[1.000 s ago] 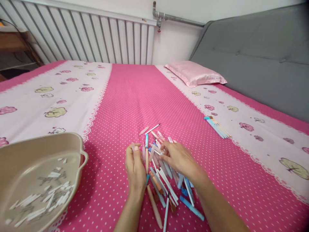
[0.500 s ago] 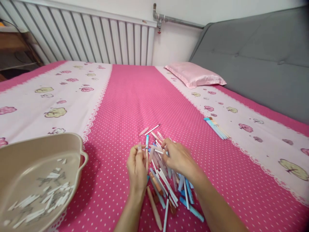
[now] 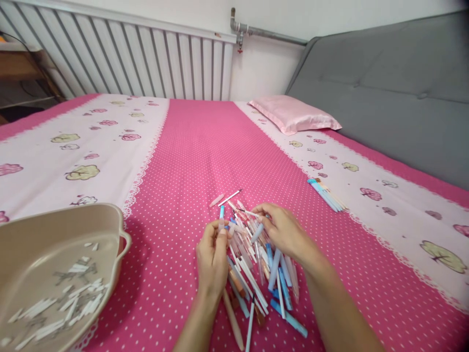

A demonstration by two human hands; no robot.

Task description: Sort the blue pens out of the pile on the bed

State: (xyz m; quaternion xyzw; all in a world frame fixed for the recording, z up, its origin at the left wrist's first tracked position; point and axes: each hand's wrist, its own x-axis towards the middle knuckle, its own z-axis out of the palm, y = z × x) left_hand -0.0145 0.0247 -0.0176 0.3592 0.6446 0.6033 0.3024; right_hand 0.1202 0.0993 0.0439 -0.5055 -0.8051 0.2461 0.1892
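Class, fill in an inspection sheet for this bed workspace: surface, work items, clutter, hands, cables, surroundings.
Surface: pink dotted bedsheet, lying flat, with flowered bands on either side.
Work items: loose pile of pens under the hands; tidy bundle of blue pens off to the right.
Clutter: beige basin at the left, holding white bits.
Hands: left hand pinches a small pale piece; right hand grips a pale tube over the pile.
Cables: nothing seen.
Surroundings: pink pillow, grey headboard, white radiator, pipe on the wall.
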